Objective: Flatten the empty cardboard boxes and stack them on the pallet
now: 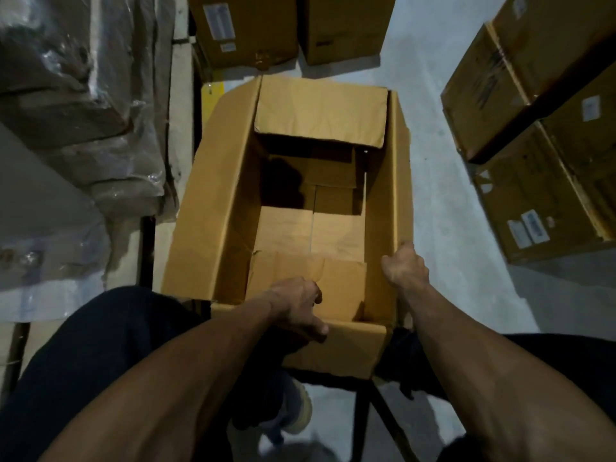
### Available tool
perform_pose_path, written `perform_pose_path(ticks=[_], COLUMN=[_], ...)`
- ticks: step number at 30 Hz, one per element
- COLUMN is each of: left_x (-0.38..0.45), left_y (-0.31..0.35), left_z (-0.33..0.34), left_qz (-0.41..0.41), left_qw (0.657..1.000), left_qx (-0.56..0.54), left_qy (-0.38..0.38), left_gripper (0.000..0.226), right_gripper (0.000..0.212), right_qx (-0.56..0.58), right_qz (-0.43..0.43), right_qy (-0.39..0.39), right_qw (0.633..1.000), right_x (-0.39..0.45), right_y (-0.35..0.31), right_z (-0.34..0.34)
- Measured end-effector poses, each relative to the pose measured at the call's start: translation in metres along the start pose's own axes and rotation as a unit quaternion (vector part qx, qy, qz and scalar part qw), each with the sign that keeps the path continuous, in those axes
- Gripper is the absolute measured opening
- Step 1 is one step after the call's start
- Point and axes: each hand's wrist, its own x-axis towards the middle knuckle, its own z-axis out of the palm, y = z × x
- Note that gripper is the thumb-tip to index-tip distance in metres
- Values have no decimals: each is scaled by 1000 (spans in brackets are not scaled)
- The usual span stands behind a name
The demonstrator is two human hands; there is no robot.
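— So, where is the cardboard box [293,201] seen?
— It is stood open on the pale floor [443,181], its flaps up and its inside bare, just in front of the person.
— And how are the hands placed?
— The left hand [296,306] is curled over the near flap, which is gripped at its fold. The right hand [405,266] is closed on the top edge of the right wall.
— What is seen around it?
— Sealed cartons [533,135] are stacked at right, and plastic-wrapped bundles [83,105] lie at left.
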Motion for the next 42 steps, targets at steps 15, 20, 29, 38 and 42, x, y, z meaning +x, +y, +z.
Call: perform_pose_path(ticks=[15, 20, 29, 38, 42], left_x=[172, 191, 180, 243, 274], left_y=[11, 22, 28, 9, -3], left_z=[-208, -230, -286, -358, -366], left_qz=[-27, -28, 119, 17, -25], left_qw=[471, 328, 459, 915, 942], left_qx=[-857, -924, -834, -180, 45], left_qy=[207, 196, 281, 361, 332], left_gripper=[68, 34, 62, 70, 68], right_gripper=[37, 30, 32, 41, 43], right_qx=[58, 40, 24, 21, 23], right_qz=[-30, -37, -31, -26, -32], right_qy=[45, 63, 59, 61, 64], right_qw=[997, 996, 997, 998, 997], right_x=[156, 167, 163, 164, 167], right_y=[-122, -121, -124, -130, -131], right_z=[-46, -37, -36, -40, -41])
